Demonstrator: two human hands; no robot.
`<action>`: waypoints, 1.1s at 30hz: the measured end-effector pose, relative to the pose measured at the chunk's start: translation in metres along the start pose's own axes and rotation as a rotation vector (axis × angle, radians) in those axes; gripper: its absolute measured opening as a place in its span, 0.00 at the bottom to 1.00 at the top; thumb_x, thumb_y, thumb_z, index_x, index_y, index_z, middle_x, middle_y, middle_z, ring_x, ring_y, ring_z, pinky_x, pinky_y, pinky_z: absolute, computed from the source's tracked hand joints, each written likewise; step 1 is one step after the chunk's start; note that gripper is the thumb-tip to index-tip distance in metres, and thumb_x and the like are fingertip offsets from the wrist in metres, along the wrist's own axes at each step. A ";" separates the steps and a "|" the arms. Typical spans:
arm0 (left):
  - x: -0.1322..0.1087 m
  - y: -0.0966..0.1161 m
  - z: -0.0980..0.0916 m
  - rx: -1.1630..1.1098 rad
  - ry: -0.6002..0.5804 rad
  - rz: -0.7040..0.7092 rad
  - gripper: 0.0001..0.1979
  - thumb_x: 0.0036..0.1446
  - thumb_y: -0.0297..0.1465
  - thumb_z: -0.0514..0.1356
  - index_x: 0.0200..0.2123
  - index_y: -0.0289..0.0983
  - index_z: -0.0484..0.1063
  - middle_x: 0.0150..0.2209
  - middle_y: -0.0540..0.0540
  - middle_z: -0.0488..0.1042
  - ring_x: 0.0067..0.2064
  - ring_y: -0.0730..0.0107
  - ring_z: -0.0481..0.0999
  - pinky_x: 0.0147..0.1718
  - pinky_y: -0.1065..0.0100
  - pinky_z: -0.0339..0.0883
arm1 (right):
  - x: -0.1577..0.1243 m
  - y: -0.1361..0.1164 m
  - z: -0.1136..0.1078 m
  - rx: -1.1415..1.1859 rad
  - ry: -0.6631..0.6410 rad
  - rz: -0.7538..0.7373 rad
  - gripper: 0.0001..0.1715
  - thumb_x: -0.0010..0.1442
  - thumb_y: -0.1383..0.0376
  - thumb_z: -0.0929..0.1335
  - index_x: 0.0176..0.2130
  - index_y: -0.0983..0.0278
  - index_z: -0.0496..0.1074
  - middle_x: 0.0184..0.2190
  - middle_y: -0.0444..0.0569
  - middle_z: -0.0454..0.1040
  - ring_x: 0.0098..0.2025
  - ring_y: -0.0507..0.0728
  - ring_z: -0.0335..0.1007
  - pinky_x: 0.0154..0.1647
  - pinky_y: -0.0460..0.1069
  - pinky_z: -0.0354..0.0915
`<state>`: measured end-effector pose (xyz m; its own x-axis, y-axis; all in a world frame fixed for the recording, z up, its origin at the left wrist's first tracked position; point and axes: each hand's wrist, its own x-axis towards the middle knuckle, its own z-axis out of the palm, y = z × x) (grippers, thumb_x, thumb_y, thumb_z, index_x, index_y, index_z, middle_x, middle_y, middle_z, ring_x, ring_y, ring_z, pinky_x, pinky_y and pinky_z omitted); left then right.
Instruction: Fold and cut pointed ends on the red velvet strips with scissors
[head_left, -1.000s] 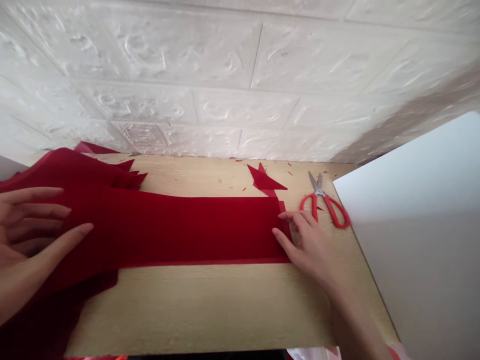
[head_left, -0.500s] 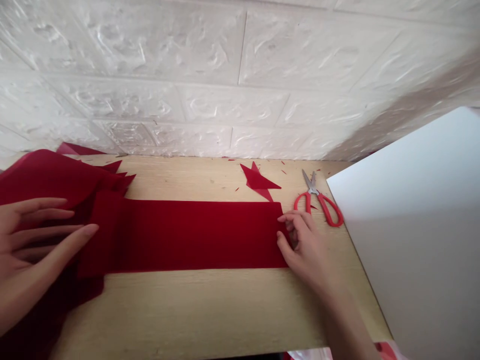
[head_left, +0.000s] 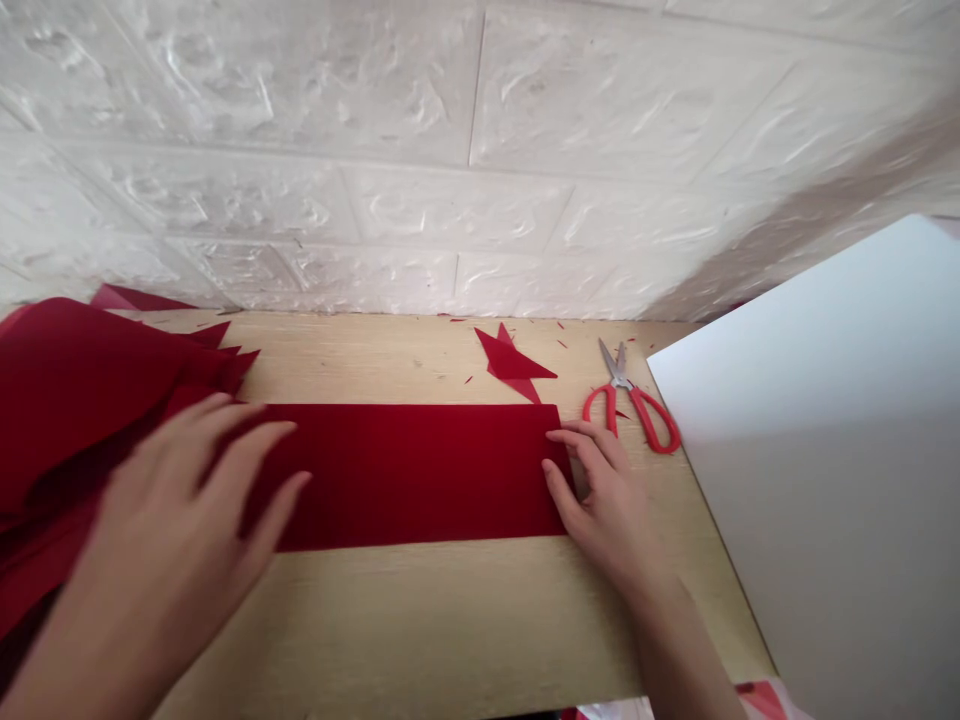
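Note:
A long strip of red felt (head_left: 412, 470) lies flat across the wooden table (head_left: 450, 620), running from the left pile to just left of the scissors. My left hand (head_left: 195, 500) lies on its left part, fingers stretched out and flat. My right hand (head_left: 600, 490) rests at the strip's right end, fingers extended and touching the edge of the felt. Neither hand grips anything.
More red felt (head_left: 67, 390) is heaped at the far left. Red offcuts (head_left: 510, 360) lie near the white brick wall. Red-handled scissors (head_left: 634, 400) lie right of the strip. A white board (head_left: 825, 450) covers the right side.
My left hand has moved right and forward onto the strip, covering its left part. The strip now lies flatter and squarer. My right hand stays at the right end.

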<state>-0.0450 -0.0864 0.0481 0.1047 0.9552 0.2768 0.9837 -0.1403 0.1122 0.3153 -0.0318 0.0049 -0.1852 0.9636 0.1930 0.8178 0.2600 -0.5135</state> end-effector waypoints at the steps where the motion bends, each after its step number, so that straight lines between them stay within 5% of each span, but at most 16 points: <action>1: 0.002 0.012 0.003 0.027 -0.014 0.093 0.20 0.68 0.36 0.54 0.59 0.34 0.67 0.63 0.29 0.67 0.68 0.35 0.63 0.66 0.38 0.59 | 0.000 0.000 0.000 -0.002 0.004 -0.001 0.13 0.68 0.61 0.66 0.51 0.59 0.72 0.54 0.57 0.74 0.57 0.64 0.73 0.59 0.62 0.71; 4: 0.003 0.041 0.018 0.065 -0.028 0.294 0.23 0.69 0.39 0.52 0.61 0.32 0.66 0.65 0.27 0.66 0.67 0.35 0.64 0.63 0.38 0.63 | -0.001 -0.001 0.001 -0.012 0.018 -0.008 0.13 0.68 0.61 0.66 0.51 0.59 0.72 0.54 0.57 0.74 0.57 0.64 0.73 0.59 0.63 0.71; 7: -0.002 0.052 0.035 0.066 -0.063 0.320 0.28 0.69 0.43 0.52 0.65 0.32 0.64 0.67 0.27 0.64 0.68 0.33 0.63 0.62 0.36 0.64 | -0.001 -0.001 0.002 -0.019 0.018 -0.014 0.13 0.68 0.62 0.66 0.51 0.59 0.72 0.55 0.57 0.74 0.57 0.65 0.73 0.59 0.63 0.71; 33: -0.014 0.043 0.047 0.041 -0.113 0.253 0.27 0.66 0.34 0.52 0.66 0.32 0.62 0.66 0.24 0.63 0.68 0.29 0.64 0.60 0.33 0.68 | -0.001 -0.005 -0.001 -0.046 -0.029 -0.055 0.11 0.68 0.62 0.67 0.50 0.59 0.72 0.54 0.55 0.75 0.56 0.65 0.72 0.57 0.62 0.71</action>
<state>0.0023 -0.0934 0.0041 0.3608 0.9147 0.1823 0.9292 -0.3692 0.0134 0.3121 -0.0345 0.0080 -0.2458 0.9495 0.1950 0.8299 0.3101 -0.4637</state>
